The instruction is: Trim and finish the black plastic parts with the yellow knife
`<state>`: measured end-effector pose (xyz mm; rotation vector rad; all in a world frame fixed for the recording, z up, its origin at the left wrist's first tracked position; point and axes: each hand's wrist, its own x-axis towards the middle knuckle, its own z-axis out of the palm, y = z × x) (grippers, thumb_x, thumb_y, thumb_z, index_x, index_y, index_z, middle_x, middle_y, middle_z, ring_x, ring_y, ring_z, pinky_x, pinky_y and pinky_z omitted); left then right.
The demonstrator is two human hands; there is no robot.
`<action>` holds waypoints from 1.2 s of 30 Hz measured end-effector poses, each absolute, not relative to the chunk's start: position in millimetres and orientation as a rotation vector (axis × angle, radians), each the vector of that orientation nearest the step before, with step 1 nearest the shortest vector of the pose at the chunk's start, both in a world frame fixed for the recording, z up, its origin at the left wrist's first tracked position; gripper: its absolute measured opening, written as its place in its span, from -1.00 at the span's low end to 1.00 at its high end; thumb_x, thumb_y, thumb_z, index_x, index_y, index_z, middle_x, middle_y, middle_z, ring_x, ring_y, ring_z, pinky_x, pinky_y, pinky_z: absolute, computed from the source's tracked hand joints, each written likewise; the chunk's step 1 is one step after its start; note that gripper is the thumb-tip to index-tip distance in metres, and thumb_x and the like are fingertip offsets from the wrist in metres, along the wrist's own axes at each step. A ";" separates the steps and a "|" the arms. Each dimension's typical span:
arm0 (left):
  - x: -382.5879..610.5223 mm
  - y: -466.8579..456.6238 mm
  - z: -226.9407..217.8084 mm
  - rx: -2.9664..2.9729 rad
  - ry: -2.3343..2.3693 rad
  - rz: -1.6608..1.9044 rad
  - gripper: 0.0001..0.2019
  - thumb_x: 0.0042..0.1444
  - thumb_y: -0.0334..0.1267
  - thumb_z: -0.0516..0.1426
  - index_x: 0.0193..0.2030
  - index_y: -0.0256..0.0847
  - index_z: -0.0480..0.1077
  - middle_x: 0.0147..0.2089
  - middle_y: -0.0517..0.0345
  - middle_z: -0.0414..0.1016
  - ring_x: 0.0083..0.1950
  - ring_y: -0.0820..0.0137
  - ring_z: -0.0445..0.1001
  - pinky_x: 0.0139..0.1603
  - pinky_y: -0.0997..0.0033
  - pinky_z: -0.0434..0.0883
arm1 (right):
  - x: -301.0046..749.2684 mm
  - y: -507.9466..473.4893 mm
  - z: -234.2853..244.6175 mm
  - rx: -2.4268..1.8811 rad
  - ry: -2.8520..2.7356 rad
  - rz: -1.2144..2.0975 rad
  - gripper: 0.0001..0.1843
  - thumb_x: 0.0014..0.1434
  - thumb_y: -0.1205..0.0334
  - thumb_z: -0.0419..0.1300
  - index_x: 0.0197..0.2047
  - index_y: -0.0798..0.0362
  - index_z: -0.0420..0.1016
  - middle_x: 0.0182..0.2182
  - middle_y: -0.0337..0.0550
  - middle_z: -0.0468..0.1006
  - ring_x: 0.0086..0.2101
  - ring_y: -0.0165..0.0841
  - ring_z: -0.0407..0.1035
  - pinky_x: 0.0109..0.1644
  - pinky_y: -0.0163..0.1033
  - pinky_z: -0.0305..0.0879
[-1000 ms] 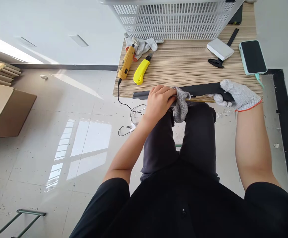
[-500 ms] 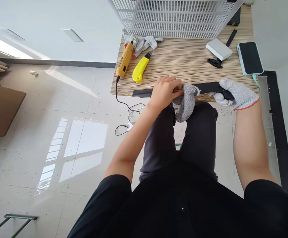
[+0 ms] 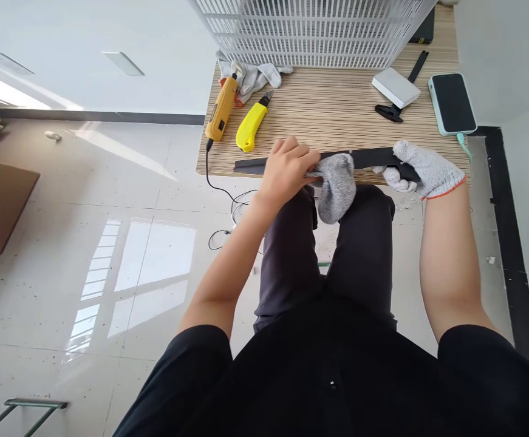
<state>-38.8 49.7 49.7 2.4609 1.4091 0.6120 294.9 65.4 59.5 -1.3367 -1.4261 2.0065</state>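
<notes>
A long black strip-shaped piece (image 3: 371,158) lies crosswise along the table's front edge, above my knees. My right hand (image 3: 428,169), in a grey-white knit glove with an orange cuff, is closed around its right end. My bare left hand (image 3: 290,169) grips a grey cloth (image 3: 337,188) that wraps over the strip's middle. The cloth's lower end hangs down between my knees. To the left of my left hand, the strip's narrow end sticks out past the fingers. How the left fingertips sit under the cloth is hidden.
On the wooden table (image 3: 328,109) lie a yellow utility knife (image 3: 251,126), a corded orange-yellow tool (image 3: 221,110), white gloves (image 3: 259,79), a white box (image 3: 396,88) on a black caliper-like tool (image 3: 389,113), and a phone (image 3: 453,103) with a cable. A white slatted basket (image 3: 305,42) stands behind.
My left hand and the cloth have slid slightly left along the strip, the cloth now bunching more broadly. My right hand keeps its hold. The whole view has shifted slightly.
</notes>
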 end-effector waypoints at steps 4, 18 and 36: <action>-74.1 38.6 44.8 2.394 1.591 0.657 -0.93 0.22 -0.28 0.25 -0.24 -0.02 0.45 -0.29 0.07 0.45 0.09 0.00 0.43 0.26 -0.20 0.34 | 290.1 62.1 69.2 -1.321 -1.382 1.985 -0.32 0.16 -0.46 0.33 -0.23 0.07 0.44 -0.49 -0.23 0.36 -0.58 -0.50 0.17 -0.70 -0.39 0.00; -43.6 32.4 64.2 2.397 1.473 0.766 -0.66 0.44 -0.35 -0.04 0.16 -0.07 0.48 0.16 -0.08 0.54 0.27 0.11 0.45 0.37 0.02 0.35 | 297.3 61.8 60.2 -1.271 -1.407 1.986 -0.39 0.24 -0.39 0.27 -0.22 0.08 0.45 -0.50 -0.20 0.40 -0.60 -0.49 0.15 -0.71 -0.38 0.01; -34.0 37.7 36.7 2.404 1.383 0.471 -0.59 0.22 -0.39 0.12 0.21 -0.24 0.47 0.08 -0.14 0.61 0.16 0.06 0.53 0.20 0.07 0.47 | 296.1 62.2 65.6 -1.304 -1.417 2.009 -0.45 0.28 -0.31 0.29 -0.18 0.08 0.46 -0.51 -0.21 0.38 -0.61 -0.50 0.14 -0.71 -0.40 -0.07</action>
